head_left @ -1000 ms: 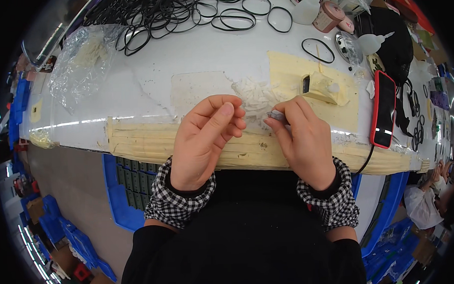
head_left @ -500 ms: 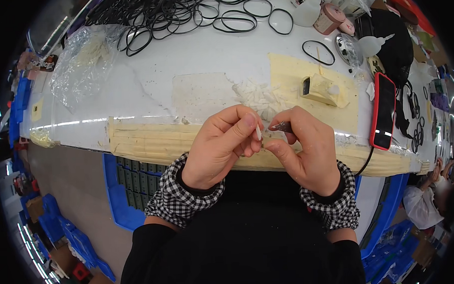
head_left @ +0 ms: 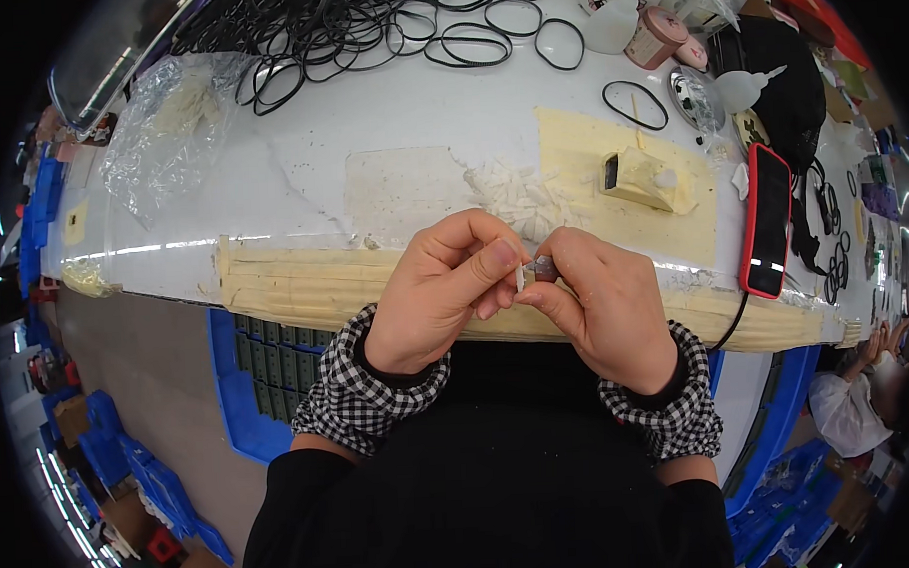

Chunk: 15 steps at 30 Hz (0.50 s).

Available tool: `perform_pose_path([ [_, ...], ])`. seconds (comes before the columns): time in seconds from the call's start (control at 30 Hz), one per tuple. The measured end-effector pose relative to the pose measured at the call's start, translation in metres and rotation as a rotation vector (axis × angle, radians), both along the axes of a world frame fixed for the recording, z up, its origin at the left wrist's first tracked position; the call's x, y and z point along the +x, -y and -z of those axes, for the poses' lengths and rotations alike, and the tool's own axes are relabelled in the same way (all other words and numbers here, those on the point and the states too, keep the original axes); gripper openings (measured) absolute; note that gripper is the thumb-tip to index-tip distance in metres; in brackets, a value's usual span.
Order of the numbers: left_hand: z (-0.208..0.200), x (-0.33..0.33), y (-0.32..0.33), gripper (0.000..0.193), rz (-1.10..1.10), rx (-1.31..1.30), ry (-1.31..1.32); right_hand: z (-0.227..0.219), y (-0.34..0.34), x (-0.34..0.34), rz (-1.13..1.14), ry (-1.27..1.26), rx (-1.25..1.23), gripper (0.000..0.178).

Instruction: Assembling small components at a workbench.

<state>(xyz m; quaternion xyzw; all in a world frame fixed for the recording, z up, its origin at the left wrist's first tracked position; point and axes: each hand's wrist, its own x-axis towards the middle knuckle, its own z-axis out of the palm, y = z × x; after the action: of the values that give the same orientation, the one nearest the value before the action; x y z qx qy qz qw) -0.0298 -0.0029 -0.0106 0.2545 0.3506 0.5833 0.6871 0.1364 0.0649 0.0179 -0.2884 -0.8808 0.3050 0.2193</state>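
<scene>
My left hand (head_left: pixel 430 300) pinches a small white piece (head_left: pixel 520 279) between thumb and fingertips. Close against it, my right hand (head_left: pixel 620 298) is closed around a small dark grey metal blade (head_left: pixel 544 268), most of which the fingers cover. The blade's tip and the white piece meet or nearly meet; the fingers hide the exact contact. Just beyond my hands lies a loose heap of white slivers (head_left: pixel 516 194) on the white table (head_left: pixel 301 189). Right of the heap, a block wrapped in yellowish tape (head_left: pixel 639 182) sits on a pale yellow sheet (head_left: pixel 575 140).
Black rubber belts (head_left: pixel 466 45) cover the far side. A clear plastic bag (head_left: pixel 159 144) lies far left, and a red-cased phone (head_left: pixel 767 228) with a cable rests at right. Yellowish tape (head_left: pixel 294 275) pads the near edge. Below stands a blue crate (head_left: pixel 241 412). Another person (head_left: pixel 847 410) is at far right.
My right hand has moved left and closed in, bringing the blade to the white piece. My left hand stays nearly in place.
</scene>
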Motion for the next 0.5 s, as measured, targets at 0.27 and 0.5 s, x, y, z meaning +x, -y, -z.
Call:
perform_pose_path([
  [0.27,0.0003,0.0025,-0.0003,0.015,-0.028,0.015,-0.002,-0.0006,0.0005,-0.0007,0.007,0.023,0.009,0.031],
  [0.5,0.0000,0.0042,0.0007,0.015,-0.050,0.014,-0.011,-0.0002,0.0004,-0.0004,0.002,0.039,0.024,0.030],
])
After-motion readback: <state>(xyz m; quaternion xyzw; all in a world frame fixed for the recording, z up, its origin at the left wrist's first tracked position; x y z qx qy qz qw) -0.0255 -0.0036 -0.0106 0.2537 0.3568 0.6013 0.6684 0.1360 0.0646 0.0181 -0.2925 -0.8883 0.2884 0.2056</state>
